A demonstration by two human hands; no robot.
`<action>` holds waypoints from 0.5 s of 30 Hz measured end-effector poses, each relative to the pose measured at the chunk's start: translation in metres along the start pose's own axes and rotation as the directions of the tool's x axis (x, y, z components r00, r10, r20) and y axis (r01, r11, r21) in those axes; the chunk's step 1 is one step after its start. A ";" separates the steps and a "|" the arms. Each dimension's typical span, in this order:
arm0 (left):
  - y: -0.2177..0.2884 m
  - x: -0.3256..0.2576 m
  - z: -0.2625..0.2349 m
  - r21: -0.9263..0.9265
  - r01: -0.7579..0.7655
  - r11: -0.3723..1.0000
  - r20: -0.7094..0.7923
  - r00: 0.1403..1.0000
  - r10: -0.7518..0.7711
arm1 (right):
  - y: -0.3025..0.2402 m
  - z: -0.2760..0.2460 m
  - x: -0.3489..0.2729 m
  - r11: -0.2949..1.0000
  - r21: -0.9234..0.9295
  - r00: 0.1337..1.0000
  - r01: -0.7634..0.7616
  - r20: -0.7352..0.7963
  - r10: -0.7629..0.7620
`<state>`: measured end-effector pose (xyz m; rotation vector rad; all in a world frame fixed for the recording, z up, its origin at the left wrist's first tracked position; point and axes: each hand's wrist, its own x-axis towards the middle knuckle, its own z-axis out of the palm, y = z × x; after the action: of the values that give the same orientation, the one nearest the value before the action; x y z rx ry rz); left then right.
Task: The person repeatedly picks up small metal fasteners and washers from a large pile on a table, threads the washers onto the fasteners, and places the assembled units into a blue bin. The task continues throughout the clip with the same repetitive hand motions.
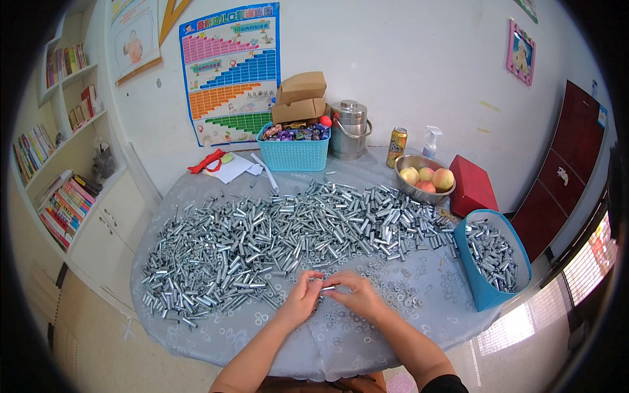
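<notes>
My left hand (303, 298) and my right hand (354, 295) meet over the near side of a round table (341, 340) covered with a grey patterned cloth. Between their fingertips they pinch a small silver metal sleeve (327, 287), held level. A broad heap of similar metal sleeves and bolts (275, 236) spreads across the table just beyond my hands. Small flat washers (400, 295) lie scattered on the cloth to the right of my right hand.
A blue bag (488, 288) with finished metal parts hangs at the table's right edge. At the back stand a turquoise basket (293, 154), cardboard boxes (300, 97), a steel pot (349, 130), a can (396, 147), a bowl of peaches (424, 180) and a red box (473, 187). Bookshelves (62, 183) line the left wall.
</notes>
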<state>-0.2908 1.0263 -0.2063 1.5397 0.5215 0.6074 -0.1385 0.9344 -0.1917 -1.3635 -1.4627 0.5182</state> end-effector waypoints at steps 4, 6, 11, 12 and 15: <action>0.004 -0.001 0.008 -0.273 0.109 0.956 0.084 0.992 -0.089 | -0.007 0.011 0.000 0.993 0.070 0.995 -0.092 -0.038 0.095; 0.002 0.000 0.003 -0.316 0.133 0.939 0.097 0.989 -0.108 | 0.004 0.008 0.000 0.992 0.115 0.996 -0.057 -0.062 0.064; 0.001 0.000 0.002 -0.352 0.084 0.932 0.091 0.994 -0.055 | 0.008 -0.001 0.001 0.929 0.297 0.970 -0.222 -0.035 0.242; 0.000 0.001 0.002 -0.326 0.037 0.945 0.082 0.997 -0.011 | 0.010 -0.002 0.001 0.890 0.374 0.951 -0.262 -0.058 0.304; -0.005 0.004 0.000 -0.266 -0.046 0.963 0.049 0.997 0.061 | 0.011 -0.007 0.001 0.857 0.404 0.919 -0.319 -0.090 0.385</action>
<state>-0.2877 1.0290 -0.2112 1.3165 0.3405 0.6456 -0.1267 0.9358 -0.1979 -1.3235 -0.9098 0.8558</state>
